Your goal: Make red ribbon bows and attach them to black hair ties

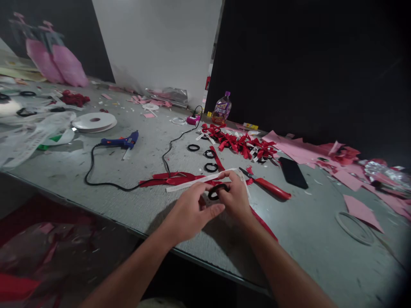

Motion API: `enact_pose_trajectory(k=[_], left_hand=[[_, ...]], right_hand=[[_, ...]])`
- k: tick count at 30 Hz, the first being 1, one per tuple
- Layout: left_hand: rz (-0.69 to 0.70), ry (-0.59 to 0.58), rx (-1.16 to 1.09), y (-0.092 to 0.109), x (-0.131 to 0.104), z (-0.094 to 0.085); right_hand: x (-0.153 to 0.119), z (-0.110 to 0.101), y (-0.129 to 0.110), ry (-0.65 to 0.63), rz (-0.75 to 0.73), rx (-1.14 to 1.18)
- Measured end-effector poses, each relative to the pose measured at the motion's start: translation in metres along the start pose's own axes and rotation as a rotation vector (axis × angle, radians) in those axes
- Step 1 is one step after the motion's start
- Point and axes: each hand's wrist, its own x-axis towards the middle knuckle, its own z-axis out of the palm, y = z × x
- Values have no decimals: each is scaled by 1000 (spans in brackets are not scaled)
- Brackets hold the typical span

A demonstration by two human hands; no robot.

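Note:
A black hair tie [211, 195] is held up between my hands, just above the table's near part. My right hand [236, 196] pinches its right side between thumb and curled fingers. Close against the tie's left side is my left hand [189, 211], its thumb stretched apart from its bent fingers; whether a fingertip touches the tie is hard to see. Beneath the hands lie a white ribbon strip [181, 186] and red ribbon strips [154, 182]. Loose black hair ties [211, 170] rest just beyond. Red-handled scissors [271, 188] lie right of my right hand.
A blue glue gun [120, 141] with its black cord lies left, near a white ribbon spool [94, 120]. A pile of red bows [237, 143] and a purple-capped bottle [222, 109] stand behind. A black phone [293, 172] and pink sheets [361, 209] are on the right.

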Motion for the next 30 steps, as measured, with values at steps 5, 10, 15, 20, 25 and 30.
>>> enact_pose_trajectory(k=[5, 10, 15, 20, 25, 30], left_hand=[[-194, -60, -352, -7, -3, -3], [-287, 32, -820, -11, -8, -29], [-332, 12, -969, -1, -5, -19], [-325, 24, -1101, 3, 0, -7], [-310, 69, -1141, 5, -1, -13], [-308, 49, -1126, 10, -1, -12]], right_hand=[[1, -3, -3, -52, 69, 121], [10, -14, -1, 72, 104, 261], [0, -8, -12, -103, 82, 276], [-12, -8, -23, -517, 146, 541], [-10, -12, -22, -593, 250, 811], [-10, -11, -17, -560, 308, 906]])
